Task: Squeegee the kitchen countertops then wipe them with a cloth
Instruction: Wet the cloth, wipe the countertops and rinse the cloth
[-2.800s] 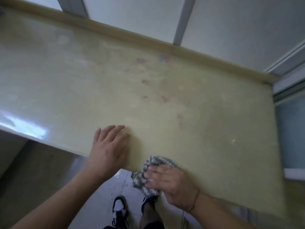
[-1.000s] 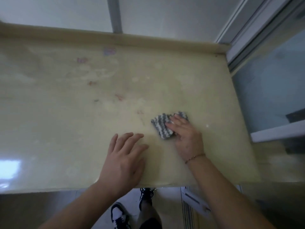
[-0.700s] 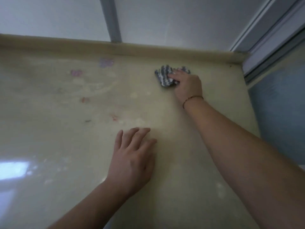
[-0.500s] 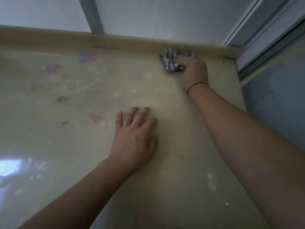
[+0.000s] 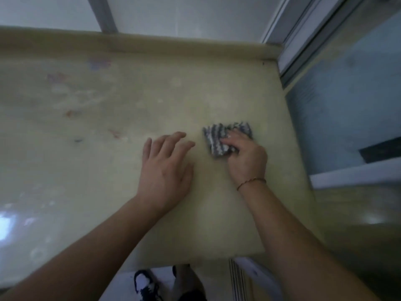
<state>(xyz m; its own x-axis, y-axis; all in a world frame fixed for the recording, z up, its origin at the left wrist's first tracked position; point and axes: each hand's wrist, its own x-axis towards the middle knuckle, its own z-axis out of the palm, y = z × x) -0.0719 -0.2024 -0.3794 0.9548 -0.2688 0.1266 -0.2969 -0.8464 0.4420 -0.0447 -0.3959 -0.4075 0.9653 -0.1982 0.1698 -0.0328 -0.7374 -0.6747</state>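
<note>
Wiping step in hand. Right hand (image 5: pixel 246 161) presses the striped cloth (image 5: pixel 219 137) flat on the table (image 5: pixel 217 90) near its right end, fingers curled over it. Left hand (image 5: pixel 167 168) rests flat beside it, fingers spread. Advise even pressure and overlapping strokes toward the reddish stains (image 5: pixel 71 114). No squeegee in view; residual wetness cannot be judged through blur.

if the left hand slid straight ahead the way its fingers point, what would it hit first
Probably nothing until the raised back edge of the countertop. The left hand points up and slightly right, seemingly passing left of the cloth; that margin looks narrow.
</note>
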